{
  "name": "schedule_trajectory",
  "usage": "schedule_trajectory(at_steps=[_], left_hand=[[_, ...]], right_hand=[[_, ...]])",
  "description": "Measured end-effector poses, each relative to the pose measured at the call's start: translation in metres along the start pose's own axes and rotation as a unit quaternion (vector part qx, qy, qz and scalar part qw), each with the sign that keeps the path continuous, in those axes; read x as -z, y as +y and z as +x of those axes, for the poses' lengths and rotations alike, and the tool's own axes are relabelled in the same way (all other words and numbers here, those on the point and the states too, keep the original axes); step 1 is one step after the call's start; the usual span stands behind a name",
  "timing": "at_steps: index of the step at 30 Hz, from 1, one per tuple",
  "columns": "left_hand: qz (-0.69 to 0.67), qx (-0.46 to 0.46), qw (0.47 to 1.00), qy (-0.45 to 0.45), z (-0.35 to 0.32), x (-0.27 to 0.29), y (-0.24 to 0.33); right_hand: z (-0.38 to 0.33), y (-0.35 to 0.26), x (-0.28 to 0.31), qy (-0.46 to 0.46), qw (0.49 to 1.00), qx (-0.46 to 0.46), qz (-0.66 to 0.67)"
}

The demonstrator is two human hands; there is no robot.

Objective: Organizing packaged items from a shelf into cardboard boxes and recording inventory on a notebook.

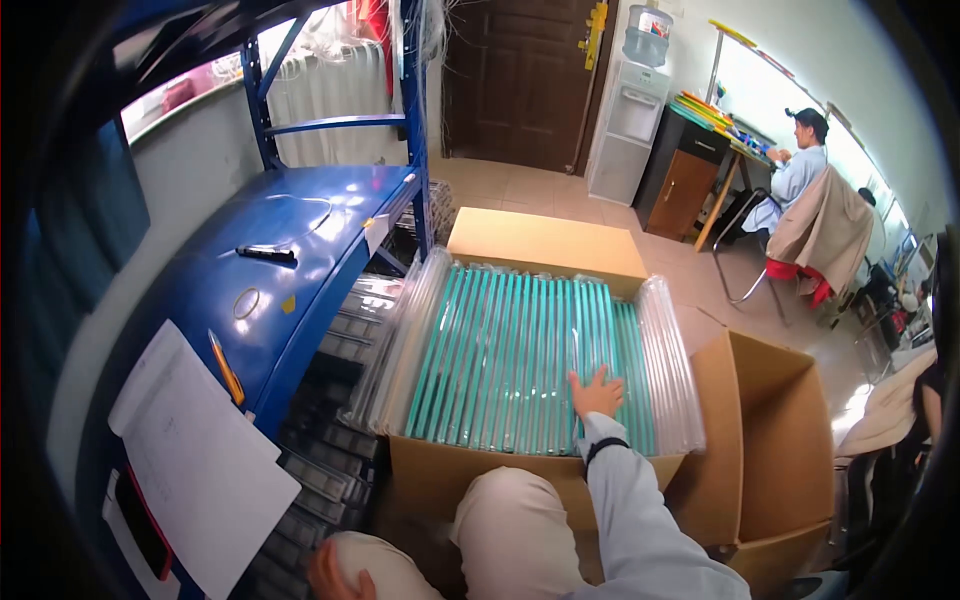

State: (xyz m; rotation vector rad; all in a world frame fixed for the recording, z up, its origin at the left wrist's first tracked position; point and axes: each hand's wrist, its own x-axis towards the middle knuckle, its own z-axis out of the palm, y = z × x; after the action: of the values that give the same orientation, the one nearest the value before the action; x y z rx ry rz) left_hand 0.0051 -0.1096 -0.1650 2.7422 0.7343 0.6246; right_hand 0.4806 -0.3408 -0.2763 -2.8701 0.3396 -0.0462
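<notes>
In front of me stands a cardboard box [540, 243] packed with long teal-edged strips [500, 360] in clear plastic, lying side by side. My right hand [598, 392] rests on the right part of these strips, fingers spread and gripping nothing. Below it, at the lower left, my left hand [335, 574] lies on my left knee, apart from the box, with thumb and fingers apart. Bundles of clear plastic trays or sleeves line the box's left side [412, 340] and right side [672, 365].
An open cardboard box [785, 440] stands at the right. On the left, a blue metal shelf [200, 290] holds a black marker [266, 254], an orange pen [227, 368], paper sheets [200, 470] and a phone [145, 525]. Farther back are a water dispenser [630, 110] and a seated person [800, 170].
</notes>
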Motion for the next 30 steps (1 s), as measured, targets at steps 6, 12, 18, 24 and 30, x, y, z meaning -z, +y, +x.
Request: schedule_trajectory(at_steps=[6,12,18,24,30], left_hand=[[0.027,0.022,0.999,-0.041,0.017,-0.006,0.004],[0.041,0.076,0.996,-0.03,0.006,0.002,0.007],[-0.052,0.054,0.997,0.004,-0.011,0.003,-0.014],[-0.156,-0.04,0.987,0.02,0.013,0.103,0.033],[0.109,-0.241,0.932,0.247,0.07,0.265,0.071]], right_hand=[[0.002,-0.003,0.002,0.044,0.997,0.065,-0.022],[-0.002,-0.025,0.016,-0.021,0.991,0.131,-0.005],[-0.013,0.011,0.043,-0.245,0.955,0.165,-0.032],[-0.092,-0.062,0.073,-0.082,0.79,0.564,0.224],[-0.198,-0.11,0.113,-0.213,0.726,0.613,0.228]])
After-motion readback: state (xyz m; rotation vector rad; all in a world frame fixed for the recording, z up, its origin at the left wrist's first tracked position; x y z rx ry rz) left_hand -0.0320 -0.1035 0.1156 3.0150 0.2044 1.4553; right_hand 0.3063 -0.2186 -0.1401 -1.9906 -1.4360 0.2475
